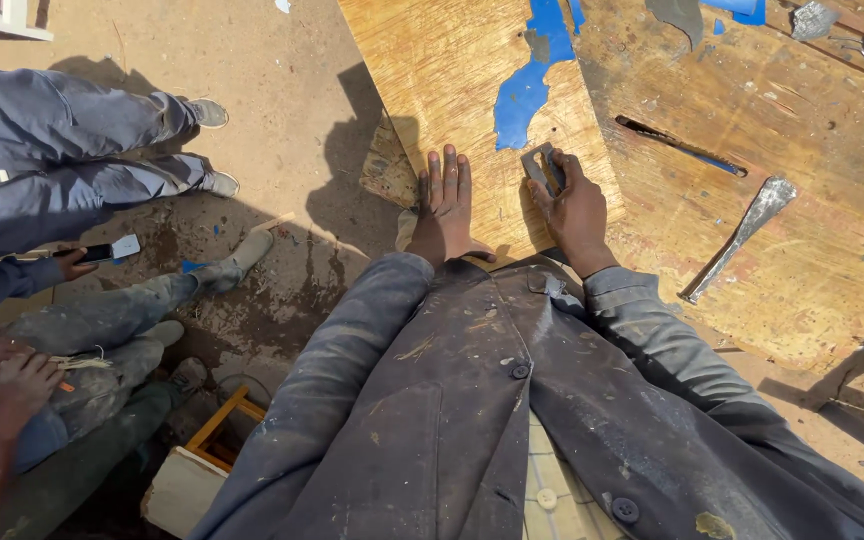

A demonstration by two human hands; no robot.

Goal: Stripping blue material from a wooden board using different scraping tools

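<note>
My left hand (444, 205) lies flat, fingers together, on a pale plywood board (452, 70) that carries patches of blue paint (524, 90). My right hand (574, 205) is closed around a small flat metal scraper (542, 165), whose blade rests on the board just below the blue patch. The board lies on top of a larger brown wooden sheet (802, 230). My dusty dark jacket sleeves fill the lower middle of the view.
A long metal chisel-like tool (742, 238) lies on the brown sheet to my right, near a narrow slot (682, 148). At left, other people sit on the dirt ground; one hand holds a phone (110, 250). A small wooden stool (214, 440) stands by my left leg.
</note>
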